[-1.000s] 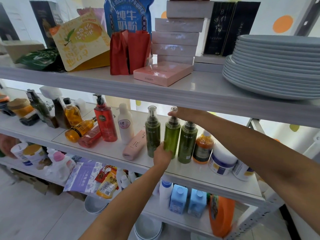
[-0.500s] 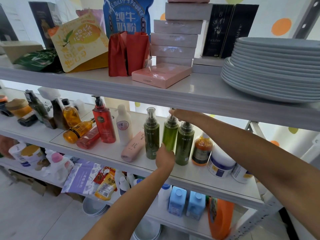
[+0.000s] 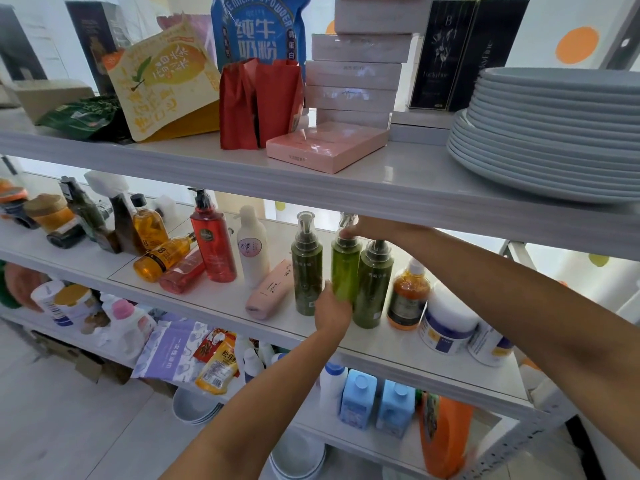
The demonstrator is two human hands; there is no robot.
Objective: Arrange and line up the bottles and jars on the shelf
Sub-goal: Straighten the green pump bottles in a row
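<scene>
Light green plastic marks the pump bottle (image 3: 344, 271) that both hands are on, standing upright on the middle shelf (image 3: 221, 299) between a darker green bottle (image 3: 306, 271) on its left and another dark green bottle (image 3: 375, 282) on its right, the three close together in a row. The left hand (image 3: 330, 311) meets its lower body from the front, fingers (image 3: 325, 289) curled around the left side of the base in a grasp. The right hand (image 3: 372, 228) sits at the top, its fingertips (image 3: 346, 233) closed over the pump head just under the edge of the upper shelf (image 3: 398, 199). The left forearm rises steeply from below, wrist straight; the right arm reaches in from the right, long and nearly level, passing over an amber bottle (image 3: 408, 296) and white jars (image 3: 446, 323). Further left a pink tube (image 3: 270, 289) lies on its side, beside an upright white bottle (image 3: 252, 247) and an upright red pump bottle (image 3: 213, 244). Two more bottles, one orange (image 3: 162, 258) and one red (image 3: 181, 275), lie tipped over.
</scene>
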